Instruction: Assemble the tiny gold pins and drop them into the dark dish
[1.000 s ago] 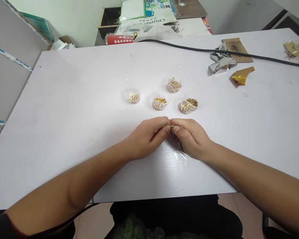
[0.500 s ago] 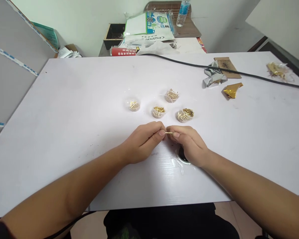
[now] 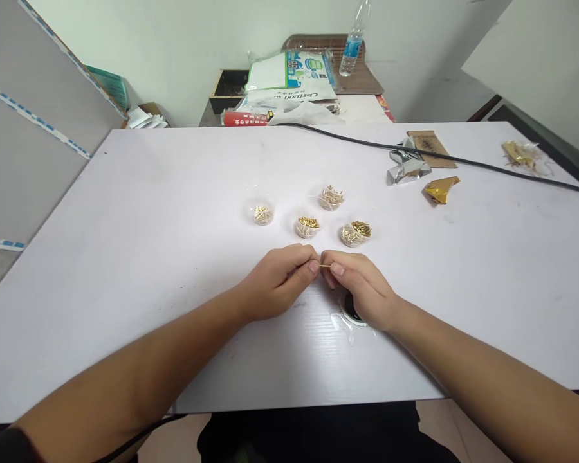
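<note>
Between my two hands runs a thin gold-coloured metal pin (image 3: 325,265), held roughly level above the white table. My left hand (image 3: 282,283) pinches one end between thumb and curled fingers. The other end is in the thumb-and-finger grip of my right hand (image 3: 364,283). Just beyond the hands stand small clear plastic cups of short gold pins: a left cup (image 3: 263,215), a middle cup (image 3: 307,227), a rear cup (image 3: 330,198) and a right cup (image 3: 356,234). Partly hidden under my right hand is a round dark dish (image 3: 351,310) with a pale rim.
A black cable (image 3: 367,143) crosses the back of the table (image 3: 139,225). Silver foil (image 3: 409,172), gold foil (image 3: 441,190), brown card (image 3: 433,149) and a clear bag (image 3: 523,154) lie at the right rear. Behind the edge stands a water bottle (image 3: 351,54).
The camera view has shifted, so the table appears lower. Both hands keep their pinch on the pin. A slightly shorter length of it shows between them now.
</note>
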`<state>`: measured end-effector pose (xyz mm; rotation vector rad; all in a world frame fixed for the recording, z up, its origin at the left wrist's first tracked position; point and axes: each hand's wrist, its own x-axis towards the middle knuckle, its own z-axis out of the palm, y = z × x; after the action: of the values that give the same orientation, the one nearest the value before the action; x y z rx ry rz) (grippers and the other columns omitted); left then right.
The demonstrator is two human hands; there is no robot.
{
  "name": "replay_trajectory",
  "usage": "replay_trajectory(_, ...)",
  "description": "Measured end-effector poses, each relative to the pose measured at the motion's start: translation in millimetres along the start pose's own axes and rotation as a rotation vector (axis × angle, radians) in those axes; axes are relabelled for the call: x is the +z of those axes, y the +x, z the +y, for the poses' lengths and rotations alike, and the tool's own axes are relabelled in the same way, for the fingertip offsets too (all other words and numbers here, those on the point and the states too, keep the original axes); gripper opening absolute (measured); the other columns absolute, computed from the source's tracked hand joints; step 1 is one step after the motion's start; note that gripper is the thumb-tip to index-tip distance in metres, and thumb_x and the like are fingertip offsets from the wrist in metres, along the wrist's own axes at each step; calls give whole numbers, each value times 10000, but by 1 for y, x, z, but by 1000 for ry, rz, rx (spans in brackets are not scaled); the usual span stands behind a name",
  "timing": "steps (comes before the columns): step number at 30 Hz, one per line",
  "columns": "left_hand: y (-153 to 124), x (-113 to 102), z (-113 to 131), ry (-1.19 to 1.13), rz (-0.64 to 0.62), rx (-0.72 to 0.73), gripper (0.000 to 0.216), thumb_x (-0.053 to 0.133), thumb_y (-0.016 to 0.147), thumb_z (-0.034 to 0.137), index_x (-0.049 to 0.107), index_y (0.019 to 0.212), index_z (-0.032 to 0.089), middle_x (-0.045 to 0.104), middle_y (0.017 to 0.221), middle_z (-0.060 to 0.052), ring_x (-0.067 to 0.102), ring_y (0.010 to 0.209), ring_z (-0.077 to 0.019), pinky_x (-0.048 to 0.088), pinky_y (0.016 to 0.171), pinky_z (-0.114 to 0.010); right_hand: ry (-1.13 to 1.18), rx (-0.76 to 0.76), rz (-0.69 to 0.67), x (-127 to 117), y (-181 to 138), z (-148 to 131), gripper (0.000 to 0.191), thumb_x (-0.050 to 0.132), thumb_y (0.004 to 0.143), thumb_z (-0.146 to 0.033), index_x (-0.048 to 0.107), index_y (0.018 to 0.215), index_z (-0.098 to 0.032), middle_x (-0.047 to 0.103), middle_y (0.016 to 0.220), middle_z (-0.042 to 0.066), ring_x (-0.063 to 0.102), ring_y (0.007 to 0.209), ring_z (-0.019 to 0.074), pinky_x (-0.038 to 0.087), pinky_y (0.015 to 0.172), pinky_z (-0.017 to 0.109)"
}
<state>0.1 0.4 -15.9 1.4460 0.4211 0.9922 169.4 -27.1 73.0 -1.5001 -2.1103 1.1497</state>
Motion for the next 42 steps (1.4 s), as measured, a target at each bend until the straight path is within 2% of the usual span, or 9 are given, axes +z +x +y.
replay_trajectory(5, 0, -1, 1, -14, 26, -34, 315, 392, 945, 340, 452, 688, 168, 412, 624, 41, 356, 592, -82, 322, 587, -232, -46, -44, -3, -2, 0, -2, 343, 352, 1005, -335, 488, 731, -180, 474, 677, 0, 443, 634, 138, 344, 601, 285)
replay_trajectory(14, 0, -1, 1, -19, 33, -45, 320, 392, 953, 361, 465, 709, 168, 415, 620, 41, 365, 594, -83, 332, 589, -227, -126, -74, 51, -3, -1, -3, 338, 370, 999, -292, 492, 704, -180, 476, 645, -4, 447, 598, 128, 352, 580, 274)
replay_trajectory(19, 0, -1, 1, -12, 101, 23, 238, 443, 944, 368, 510, 823, 174, 496, 696, 23, 415, 636, -96, 384, 630, -234, -115, -36, 61, -3, -1, -3, 341, 369, 993, -292, 507, 702, -179, 480, 632, -8, 447, 590, 130, 347, 577, 278)
replay_trajectory(23, 1, -1, 0, 2, 137, 79, 190, 462, 938, 309, 528, 826, 171, 530, 741, 11, 458, 687, -98, 399, 666, -230, -93, -12, 33, -3, 0, -5, 357, 354, 998, -310, 497, 697, -180, 459, 625, -11, 434, 588, 129, 342, 579, 280)
replay_trajectory(34, 0, -3, 2, -25, 116, 77, 214, 487, 935, 294, 534, 773, 163, 502, 673, 32, 425, 636, -82, 374, 632, -217, -56, -8, -27, 0, -1, -2, 385, 331, 1019, -340, 446, 685, -187, 431, 613, -23, 398, 559, 113, 326, 544, 260)
replay_trajectory(42, 0, -2, 1, -78, 81, 43, 246, 482, 947, 327, 546, 779, 158, 525, 674, 28, 414, 612, -74, 368, 613, -209, -55, 19, 12, -1, 0, -5, 359, 356, 1002, -317, 482, 694, -182, 435, 608, -22, 400, 559, 114, 331, 542, 257)
